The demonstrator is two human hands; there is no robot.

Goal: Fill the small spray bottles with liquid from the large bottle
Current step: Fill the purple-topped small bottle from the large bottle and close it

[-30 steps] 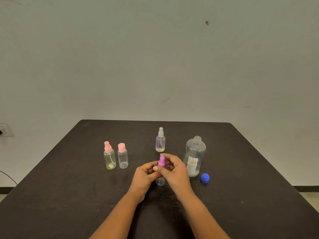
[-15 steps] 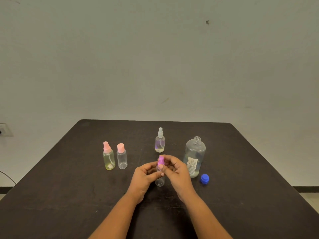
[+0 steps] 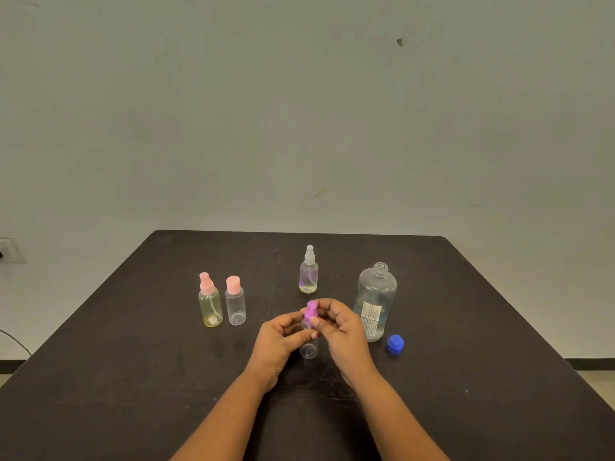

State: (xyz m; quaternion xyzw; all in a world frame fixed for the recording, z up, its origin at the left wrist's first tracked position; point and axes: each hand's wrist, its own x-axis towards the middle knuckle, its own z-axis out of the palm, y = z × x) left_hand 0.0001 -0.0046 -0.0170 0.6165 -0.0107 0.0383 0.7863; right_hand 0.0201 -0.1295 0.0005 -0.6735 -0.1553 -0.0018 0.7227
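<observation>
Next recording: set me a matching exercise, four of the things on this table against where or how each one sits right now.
Things
1. large bottle
2. blue cap
3. purple-topped bottle
4. white-topped spray bottle

States
a. gripped by the left hand and right hand
b. lying loose on the table
c. standing, neck uncapped
d. standing capped, beyond the hands

Pairs: 1-c, 2-b, 3-a, 4-d

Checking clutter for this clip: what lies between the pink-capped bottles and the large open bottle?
In the head view, the left hand and right hand hold the purple-topped bottle there; a white-topped spray bottle stands farther back.
</observation>
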